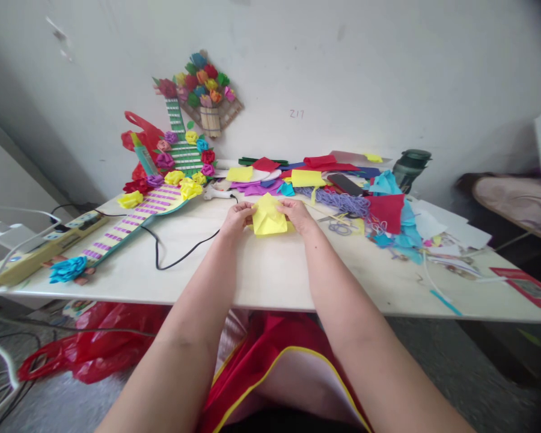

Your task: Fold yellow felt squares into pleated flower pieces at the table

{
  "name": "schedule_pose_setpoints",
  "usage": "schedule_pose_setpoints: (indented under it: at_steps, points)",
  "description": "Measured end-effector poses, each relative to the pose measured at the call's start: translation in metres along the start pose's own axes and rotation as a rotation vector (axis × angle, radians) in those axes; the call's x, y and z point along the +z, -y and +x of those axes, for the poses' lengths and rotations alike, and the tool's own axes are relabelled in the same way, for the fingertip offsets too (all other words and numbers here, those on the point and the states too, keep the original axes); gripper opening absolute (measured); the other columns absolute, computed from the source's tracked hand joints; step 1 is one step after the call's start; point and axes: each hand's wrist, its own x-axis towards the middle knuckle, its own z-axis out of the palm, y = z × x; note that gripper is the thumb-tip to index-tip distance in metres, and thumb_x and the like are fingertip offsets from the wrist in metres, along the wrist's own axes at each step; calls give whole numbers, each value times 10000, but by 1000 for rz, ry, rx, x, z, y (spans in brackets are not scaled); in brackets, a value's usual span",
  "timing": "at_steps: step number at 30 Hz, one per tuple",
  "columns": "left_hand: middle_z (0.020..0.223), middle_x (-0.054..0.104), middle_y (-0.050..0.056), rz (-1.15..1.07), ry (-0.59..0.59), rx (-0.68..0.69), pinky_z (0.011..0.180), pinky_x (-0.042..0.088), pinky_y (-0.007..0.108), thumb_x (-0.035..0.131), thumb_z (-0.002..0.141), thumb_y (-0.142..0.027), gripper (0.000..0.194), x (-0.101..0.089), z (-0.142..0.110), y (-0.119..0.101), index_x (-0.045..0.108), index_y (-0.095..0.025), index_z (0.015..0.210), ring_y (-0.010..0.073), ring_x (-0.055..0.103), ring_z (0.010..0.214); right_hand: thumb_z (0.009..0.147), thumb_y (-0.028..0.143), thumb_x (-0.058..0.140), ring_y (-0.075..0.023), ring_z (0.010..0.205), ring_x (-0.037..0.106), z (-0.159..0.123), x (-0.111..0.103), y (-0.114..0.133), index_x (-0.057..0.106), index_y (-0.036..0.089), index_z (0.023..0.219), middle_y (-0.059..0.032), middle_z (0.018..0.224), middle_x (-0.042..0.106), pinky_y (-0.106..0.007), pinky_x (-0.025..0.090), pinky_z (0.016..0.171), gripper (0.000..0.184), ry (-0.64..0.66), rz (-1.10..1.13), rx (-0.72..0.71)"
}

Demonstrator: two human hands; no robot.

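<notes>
A piece of yellow crepe paper (269, 218), partly folded, is held up just above the middle of the white table (270, 276). My left hand (240, 218) pinches its left side, and my right hand (296, 215) pinches the upper right side. Behind the hands lie sheets of coloured paper, among them a yellow sheet (307, 178). A white glue gun (217, 192) rests beyond my left hand, its black cord running left. Past my right hand are scissors (329, 219) and a tangle of purple yarn (333, 201).
At the left stand a guitar-shaped craft (139, 219) with paper flowers, a glue bottle (144, 157) and a power strip (49, 246). A flower-basket craft (210, 120) leans on the wall. To the right are blue paper scraps (408, 222), a dark phone (345, 184) and a green bottle (410, 168).
</notes>
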Motion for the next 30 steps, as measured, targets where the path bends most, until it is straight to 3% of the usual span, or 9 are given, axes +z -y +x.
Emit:
schedule_pose_setpoints:
  at_steps: [6, 20, 30]
  points:
    - [567, 613, -11, -18, 4, 15, 466, 416, 207, 722, 496, -209, 260, 0, 0, 1, 596, -139, 714, 100, 552, 472, 597, 223, 652, -147, 637, 624, 0, 1, 0, 707, 164, 801, 0, 704, 695, -260, 489, 616, 219, 16, 81, -4]
    - [550, 591, -28, -32, 13, 15, 453, 391, 202, 726, 509, -203, 249, 0, 0, 1, 600, -150, 717, 87, 527, 456, 608, 299, 653, -158, 669, 621, 2, -2, -3, 706, 177, 876, -2, 764, 696, -259, 482, 603, 300, 35, 47, -57]
    - [540, 576, -19, -43, 2, 30, 457, 390, 199, 710, 535, -179, 206, 0, -1, -1, 642, -136, 724, 78, 502, 451, 568, 233, 630, -127, 611, 568, 1, 0, -1, 707, 174, 747, 16, 666, 657, -247, 453, 598, 203, -20, 57, -51]
